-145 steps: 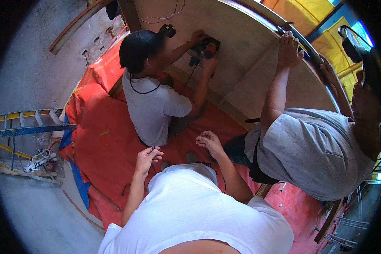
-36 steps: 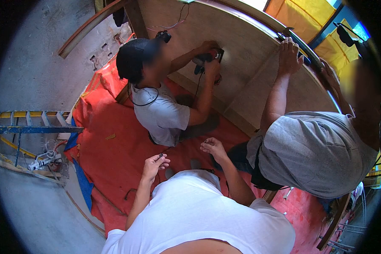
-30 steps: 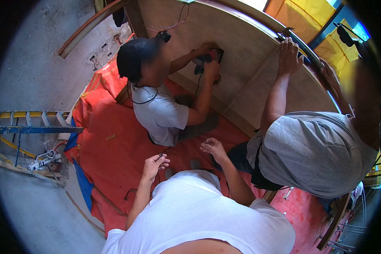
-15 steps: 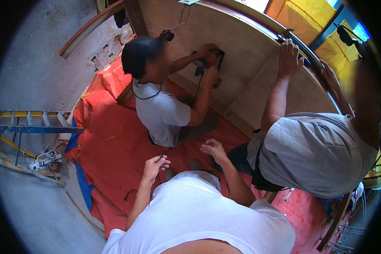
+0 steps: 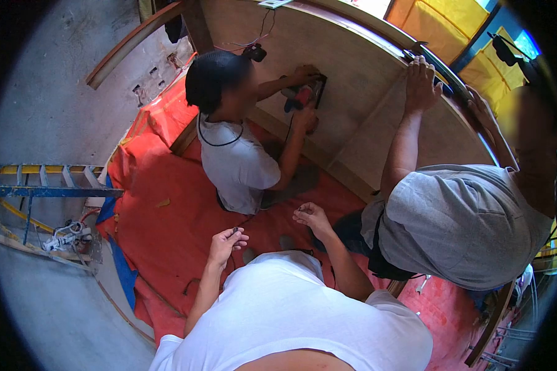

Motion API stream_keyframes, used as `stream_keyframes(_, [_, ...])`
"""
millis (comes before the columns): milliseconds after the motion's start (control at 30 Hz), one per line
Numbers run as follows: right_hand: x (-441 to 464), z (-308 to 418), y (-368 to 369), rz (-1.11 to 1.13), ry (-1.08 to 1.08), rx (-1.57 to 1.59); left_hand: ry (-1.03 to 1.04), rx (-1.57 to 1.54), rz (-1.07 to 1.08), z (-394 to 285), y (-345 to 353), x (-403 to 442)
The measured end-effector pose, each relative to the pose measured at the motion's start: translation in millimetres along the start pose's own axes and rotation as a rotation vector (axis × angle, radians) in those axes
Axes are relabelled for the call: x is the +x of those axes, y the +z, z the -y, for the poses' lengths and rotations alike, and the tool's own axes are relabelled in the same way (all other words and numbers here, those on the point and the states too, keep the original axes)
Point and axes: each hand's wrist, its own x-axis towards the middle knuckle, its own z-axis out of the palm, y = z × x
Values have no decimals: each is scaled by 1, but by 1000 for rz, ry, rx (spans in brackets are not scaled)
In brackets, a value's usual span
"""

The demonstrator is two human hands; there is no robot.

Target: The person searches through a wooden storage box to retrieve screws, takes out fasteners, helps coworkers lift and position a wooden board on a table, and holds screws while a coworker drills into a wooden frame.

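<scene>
My left hand [image 5: 224,247] is raised in front of my white shirt, thumb and fingers pinched on a small dark piece [image 5: 235,230] too tiny to identify. To its right, my right hand [image 5: 314,219] is also closed in a pinch; whatever its fingertips hold is too small to make out. The two hands are apart, above the red sheet [image 5: 161,229]. Ahead of them a crouching co-worker [image 5: 238,161] presses a red and black power tool [image 5: 303,97] against a wooden panel [image 5: 359,80].
Close on my right, a second person in a grey shirt [image 5: 458,222] has both hands on the panel's upper edge. A blue and yellow ladder [image 5: 49,190] lies at the left by a bundle of white cable [image 5: 68,236]. A curved wooden strip [image 5: 133,43] juts out upper left.
The crouching co-worker's head and upper body have shifted slightly right, and the power tool has tilted a little. My hands have stayed almost still.
</scene>
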Motion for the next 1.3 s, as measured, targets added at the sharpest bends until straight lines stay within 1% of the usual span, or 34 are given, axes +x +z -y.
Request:
stream_keyframes(200, [3, -4, -3, 19, 10, 43, -17, 0, -10, -2, 2, -1])
stream_keyframes(500, [-2, 5, 2, 16, -1, -1, -9, -7, -8, 1, 0, -2])
stream_keyframes(1300, [1, -3, -1, 23, 20, 20, -12, -23, -17, 2, 4, -3])
